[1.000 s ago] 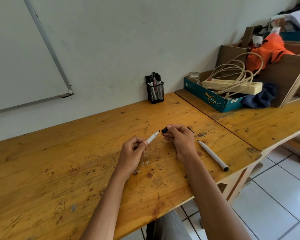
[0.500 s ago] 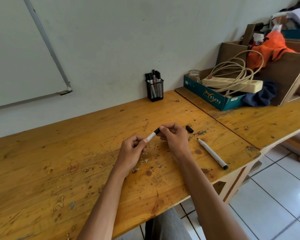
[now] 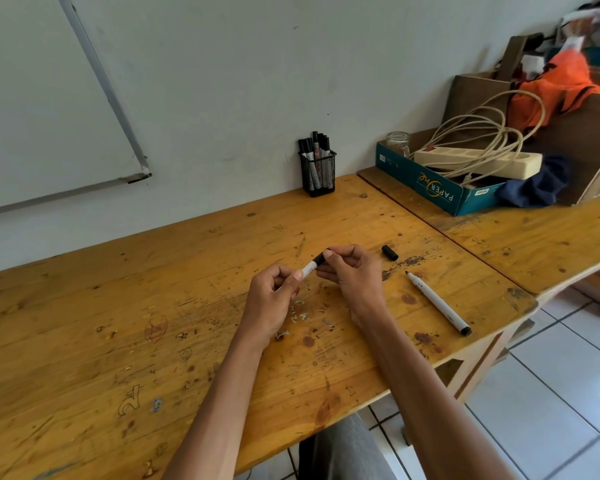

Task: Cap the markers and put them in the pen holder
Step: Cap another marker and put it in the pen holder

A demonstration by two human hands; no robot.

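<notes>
Risk: half-seated cap (image 3: 319, 260). I see the left hand (image 3: 274, 296) gripping the marker (image 3: 308, 270) barrel, the right hand (image 3: 355, 273) pinching the cap over its tip. I judge a skewed push leaves it loose for the pen holder (image 3: 317, 176) at 12 o'clock

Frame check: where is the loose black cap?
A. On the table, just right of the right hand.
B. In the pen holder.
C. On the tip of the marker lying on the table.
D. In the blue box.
A: the loose cap lies on the table beside the right hand, which with the left hand grips the held marker; the lying marker has a bare tip.
</notes>
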